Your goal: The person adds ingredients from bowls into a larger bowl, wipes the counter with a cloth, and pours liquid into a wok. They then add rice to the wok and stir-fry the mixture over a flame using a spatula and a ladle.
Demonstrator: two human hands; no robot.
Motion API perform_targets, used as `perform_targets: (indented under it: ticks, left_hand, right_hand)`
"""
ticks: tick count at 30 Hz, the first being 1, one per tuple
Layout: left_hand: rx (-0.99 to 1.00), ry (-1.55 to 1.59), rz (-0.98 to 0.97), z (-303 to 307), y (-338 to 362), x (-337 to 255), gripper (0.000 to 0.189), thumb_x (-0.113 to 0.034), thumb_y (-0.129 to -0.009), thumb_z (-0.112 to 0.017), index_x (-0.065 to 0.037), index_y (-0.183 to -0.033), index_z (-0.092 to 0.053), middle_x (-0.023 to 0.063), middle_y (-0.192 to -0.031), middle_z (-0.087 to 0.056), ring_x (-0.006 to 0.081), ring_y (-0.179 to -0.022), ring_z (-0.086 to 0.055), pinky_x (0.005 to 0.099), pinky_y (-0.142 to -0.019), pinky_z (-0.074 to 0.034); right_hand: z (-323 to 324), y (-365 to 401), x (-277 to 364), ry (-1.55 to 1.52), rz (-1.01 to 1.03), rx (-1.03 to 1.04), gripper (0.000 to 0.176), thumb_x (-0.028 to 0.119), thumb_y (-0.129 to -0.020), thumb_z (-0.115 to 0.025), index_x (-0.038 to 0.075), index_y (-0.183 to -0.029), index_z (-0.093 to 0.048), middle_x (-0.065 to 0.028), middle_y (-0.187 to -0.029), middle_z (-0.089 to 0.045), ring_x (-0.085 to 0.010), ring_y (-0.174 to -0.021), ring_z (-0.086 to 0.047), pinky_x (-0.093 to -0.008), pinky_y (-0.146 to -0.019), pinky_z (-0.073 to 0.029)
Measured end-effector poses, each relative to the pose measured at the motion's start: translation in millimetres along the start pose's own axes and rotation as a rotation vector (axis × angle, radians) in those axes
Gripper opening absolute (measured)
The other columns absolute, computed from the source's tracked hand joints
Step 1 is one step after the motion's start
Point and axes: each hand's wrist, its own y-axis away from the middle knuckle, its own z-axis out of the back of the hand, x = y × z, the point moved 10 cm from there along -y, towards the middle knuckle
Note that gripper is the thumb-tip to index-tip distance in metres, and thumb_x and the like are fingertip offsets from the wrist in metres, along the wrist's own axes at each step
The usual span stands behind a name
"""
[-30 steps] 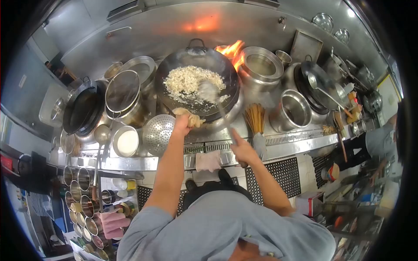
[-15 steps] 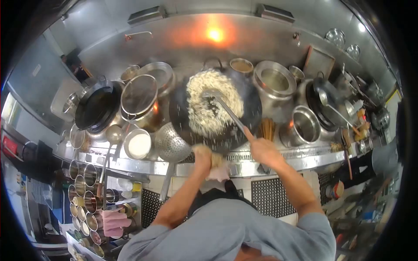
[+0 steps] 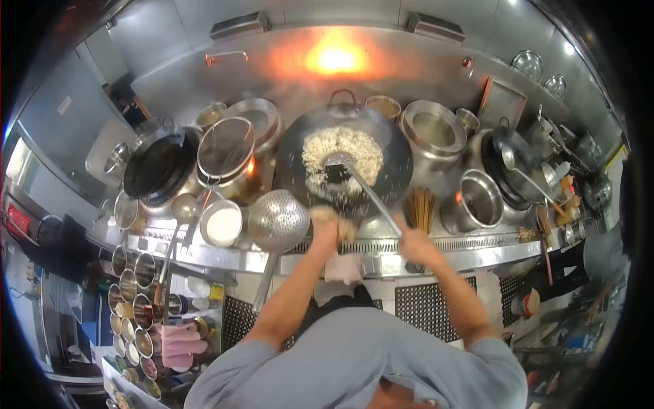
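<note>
A large black wok [image 3: 289, 160] sits on the burner straight ahead, a heap of pale fried rice [image 3: 368, 146] in its middle and loose grains on the near wall. My right hand [image 3: 418, 245] is closed round the handle of a wok ladle [image 3: 371, 194], whose metal bowl rests down in the rice. At the wok's near rim, my left hand [image 3: 324, 228] grips the edge through a folded beige cloth [image 3: 346, 230]; the fingers are partly hidden. Left of that hand lies a perforated strainer [image 3: 278, 219], its handle pointing toward me.
A bowl of white contents [image 3: 223, 226] and a mesh strainer [image 3: 226, 146] stand left. To the right are a bamboo brush [image 3: 421, 208], a metal pot [image 3: 480, 201] and another wok [image 3: 511, 153]. Flame glow [image 3: 335, 58] lights the back wall. Several seasoning tins [image 3: 143, 307] stand lower left.
Rice that was spread high and flying up the wok now lies settled in a more compact heap. The wok sits flatter, the ladle bowl is lower in it, and the glow behind is larger.
</note>
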Motion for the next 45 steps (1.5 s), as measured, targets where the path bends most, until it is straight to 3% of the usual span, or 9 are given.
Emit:
perform_targets:
  ticks: [3,9,18,26,30,35,37,41,45]
  left_hand:
    - [-0.484,0.023,-0.317,39.4,18.4,-12.6,0.005,-0.006,-0.086,-0.043,-0.005,-0.081,-0.043,0.0133,-0.054,-0.044,0.0253,-0.041,-0.042,0.0403,-0.041,-0.037]
    - [-0.556,-0.586,-0.064,54.8,-49.4,-78.8,0.053,-0.007,-0.08,-0.054,0.006,-0.126,-0.033,0.0239,-0.114,-0.05,0.0322,-0.093,-0.058,0.0435,-0.067,-0.053]
    - [-0.357,-0.458,-0.022,82.2,-83.5,-38.1,0.069,-0.014,-0.08,-0.059,0.011,-0.134,-0.024,0.0261,-0.123,-0.047,0.0323,-0.106,-0.053,0.0405,-0.077,-0.051]
    - [-0.429,-0.278,-0.163,98.5,-86.1,-30.0,0.032,-0.012,-0.08,-0.059,0.001,-0.109,-0.053,0.0121,-0.099,-0.058,0.0258,-0.084,-0.057,0.0418,-0.074,-0.049]
    - [0.045,-0.329,0.075,2.2,-52.7,-30.0,0.033,-0.028,-0.093,-0.04,-0.001,-0.1,-0.058,0.0136,-0.093,-0.064,0.0268,-0.08,-0.063,0.0417,-0.074,-0.053]
    - [-0.281,-0.069,0.083,-37.3,38.9,-49.4,0.033,-0.024,-0.096,-0.03,-0.002,-0.081,-0.049,0.0125,-0.072,-0.054,0.028,-0.063,-0.053,0.0476,-0.075,-0.051]
    - [0.272,0.025,0.074,-56.7,-4.7,-45.2,0.032,-0.023,-0.096,-0.03,-0.001,-0.08,-0.048,0.0132,-0.072,-0.054,0.0283,-0.064,-0.053,0.0483,-0.074,-0.05]
    - [-0.318,-0.423,-0.074,-6.5,-2.5,-35.7,0.02,-0.011,-0.09,-0.041,-0.001,-0.075,-0.05,0.0114,-0.07,-0.053,0.0258,-0.06,-0.054,0.0369,-0.058,-0.049]
    - [-0.029,-0.227,-0.029,-21.2,47.8,-12.4,0.015,-0.01,-0.085,-0.046,0.0,-0.095,-0.051,0.0103,-0.083,-0.055,0.0222,-0.065,-0.054,0.034,-0.057,-0.048]
  right_hand:
    - [13.5,43.6,5.9,-0.346,0.069,-0.047,0.073,0.008,-0.079,-0.053,0.017,-0.146,-0.025,-0.0313,-0.091,-0.063,-0.0409,-0.082,-0.064,-0.0464,-0.077,-0.05]
    - [57.1,89.3,-33.4,-0.032,0.13,0.021,0.077,0.005,-0.077,-0.051,0.023,-0.147,-0.023,-0.0321,-0.091,-0.062,-0.0414,-0.083,-0.064,-0.0479,-0.077,-0.05]
    - [10.3,-51.7,58.7,-0.067,0.18,0.001,0.086,0.001,-0.073,-0.049,0.021,-0.149,-0.015,-0.0307,-0.086,-0.06,-0.0414,-0.084,-0.062,-0.047,-0.078,-0.047]
    - [71.5,-24.4,19.4,0.021,0.282,0.227,0.085,0.011,-0.073,-0.056,0.022,-0.148,-0.018,-0.0216,-0.121,-0.058,-0.0346,-0.099,-0.063,-0.0435,-0.084,-0.049]
    - [-8.3,-64.0,76.6,-0.206,0.304,0.176,0.054,0.01,-0.069,-0.055,0.0,-0.122,-0.052,-0.0211,-0.082,-0.066,-0.0261,-0.064,-0.064,-0.0403,-0.055,-0.049]
    - [45.1,76.7,25.0,-0.197,0.363,0.273,0.09,0.005,-0.066,-0.049,0.001,-0.147,-0.011,-0.0184,-0.072,-0.064,-0.03,-0.057,-0.062,-0.0389,-0.05,-0.048]
    - [77.1,108.6,11.3,-0.161,0.193,0.341,0.09,0.004,-0.065,-0.048,0.005,-0.148,-0.013,-0.0179,-0.07,-0.063,-0.0287,-0.055,-0.062,-0.0388,-0.049,-0.049]
    - [49.1,53.8,4.7,-0.159,0.089,0.137,0.09,0.002,-0.064,-0.046,0.01,-0.149,-0.015,-0.0169,-0.067,-0.062,-0.0241,-0.051,-0.06,-0.0361,-0.046,-0.049]
    - [12.9,47.6,72.6,-1.119,0.316,0.267,0.069,0.012,-0.084,-0.05,0.011,-0.146,-0.022,-0.009,-0.077,-0.064,-0.0185,-0.06,-0.064,-0.0284,-0.049,-0.054]
